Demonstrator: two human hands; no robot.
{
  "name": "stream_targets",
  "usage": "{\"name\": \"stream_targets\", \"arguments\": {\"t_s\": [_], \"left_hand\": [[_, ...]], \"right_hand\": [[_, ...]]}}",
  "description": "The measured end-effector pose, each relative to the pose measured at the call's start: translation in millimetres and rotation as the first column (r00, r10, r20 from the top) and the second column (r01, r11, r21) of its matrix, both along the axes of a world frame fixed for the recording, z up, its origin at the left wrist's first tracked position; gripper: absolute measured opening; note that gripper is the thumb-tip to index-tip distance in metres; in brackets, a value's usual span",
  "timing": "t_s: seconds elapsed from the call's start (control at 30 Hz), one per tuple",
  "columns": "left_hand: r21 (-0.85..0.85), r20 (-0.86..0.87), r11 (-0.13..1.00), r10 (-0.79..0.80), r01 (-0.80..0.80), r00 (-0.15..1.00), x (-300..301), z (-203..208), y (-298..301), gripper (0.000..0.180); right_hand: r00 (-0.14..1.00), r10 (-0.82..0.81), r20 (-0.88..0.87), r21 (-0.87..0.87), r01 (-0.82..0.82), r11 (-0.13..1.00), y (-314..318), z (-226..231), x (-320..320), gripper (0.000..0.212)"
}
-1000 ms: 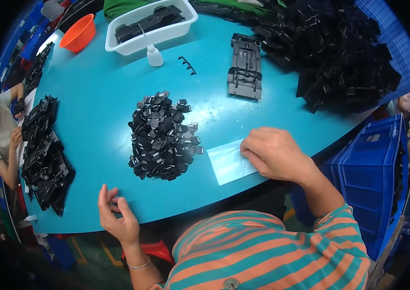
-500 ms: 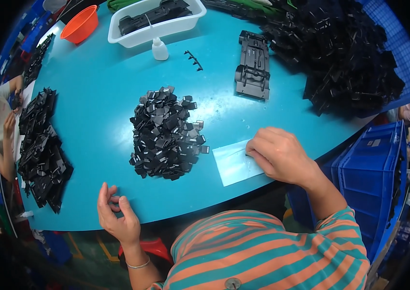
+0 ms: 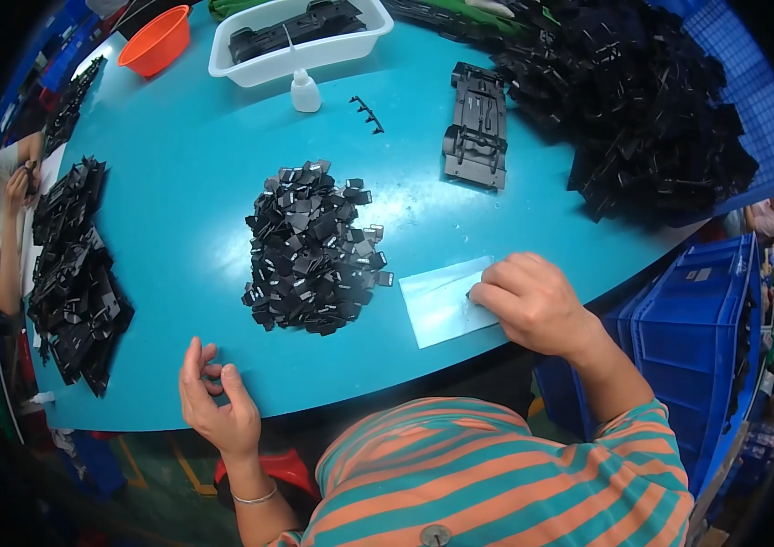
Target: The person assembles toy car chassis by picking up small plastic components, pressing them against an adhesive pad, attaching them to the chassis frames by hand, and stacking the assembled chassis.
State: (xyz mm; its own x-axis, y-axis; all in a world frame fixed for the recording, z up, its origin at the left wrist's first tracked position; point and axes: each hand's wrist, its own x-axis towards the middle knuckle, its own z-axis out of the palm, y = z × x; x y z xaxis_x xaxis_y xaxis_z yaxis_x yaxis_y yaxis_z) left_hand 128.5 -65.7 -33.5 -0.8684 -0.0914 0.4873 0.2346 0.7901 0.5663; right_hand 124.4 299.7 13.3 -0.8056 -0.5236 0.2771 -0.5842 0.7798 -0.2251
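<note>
My right hand (image 3: 533,305) is closed in a pinch over a pale, glossy rectangular sheet (image 3: 432,310) near the table's front edge. A tiny dark tip shows at its fingertips, but most of what they grip is hidden. Palm up and fingers loosely curled apart, my left hand (image 3: 220,408) rests at the front left edge with nothing in it. Between the hands, farther in, lies a heap of small black plastic pieces (image 3: 309,251). Beyond the sheet is a long black toy-vehicle chassis (image 3: 478,128).
A white squeeze bottle (image 3: 305,94) stands before a white tub (image 3: 223,64) with black parts. An orange bowl (image 3: 157,41) is far left. Black parts pile up at left (image 3: 81,283) and far right (image 3: 651,109). Blue crates (image 3: 688,319) stand right; another person (image 3: 4,210) sits left.
My right hand has shifted slightly right and down over the sheet, still pinched. The left hand keeps its pose. At left, the other person's hands have moved closer together.
</note>
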Motion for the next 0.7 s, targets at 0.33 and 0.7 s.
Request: {"name": "stream_targets", "arguments": {"t_s": [0.33,0.7], "left_hand": [[-0.003,0.004,1.0,0.005,-0.005,1.0,-1.8,-2.4,0.6,0.046],[-0.101,0.01,0.993,-0.067,0.067,0.998,-6.0,11.7,5.4,0.047]], "right_hand": [[0.985,-0.068,0.158,-0.115,0.087,0.99,-6.8,-0.9,-15.3,0.005],[0.991,0.033,0.132,-0.289,0.007,0.957,9.6,-5.7,-14.7,0.009]]}}
